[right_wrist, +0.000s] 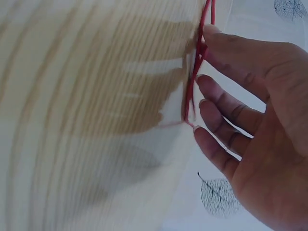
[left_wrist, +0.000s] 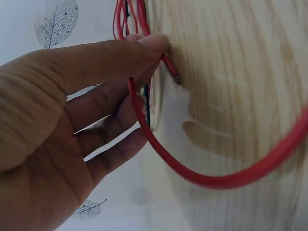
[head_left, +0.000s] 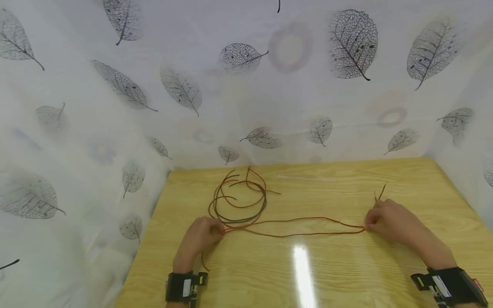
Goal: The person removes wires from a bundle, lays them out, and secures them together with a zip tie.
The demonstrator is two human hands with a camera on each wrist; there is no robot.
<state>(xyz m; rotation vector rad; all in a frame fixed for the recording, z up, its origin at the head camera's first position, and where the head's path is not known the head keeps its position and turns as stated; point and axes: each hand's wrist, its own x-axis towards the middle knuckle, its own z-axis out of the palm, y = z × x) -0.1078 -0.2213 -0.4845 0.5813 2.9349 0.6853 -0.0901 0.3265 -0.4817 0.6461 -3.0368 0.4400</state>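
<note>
Between thumb and forefinger, my left hand (head_left: 200,235) pinches red wires (head_left: 286,236) at the left of the wooden table. One cut wire end (left_wrist: 174,75) pokes out past the thumb in the left wrist view, and a red length loops down below the fingers. Over on the right, my right hand (head_left: 389,220) pinches the other ends of the red wires, with short tips (head_left: 382,192) standing out beyond the fingers. Two red strands run side by side across the table from hand to hand. The remaining fingers of the right hand (right_wrist: 260,115) are spread loosely.
Behind the left hand lies a loose coil of red and dark green wire (head_left: 265,203), its ends sticking out several ways. The wooden table (head_left: 339,273) meets a leaf-printed white sheet (head_left: 269,102) at the back and sides. A bright light reflection crosses the table's front.
</note>
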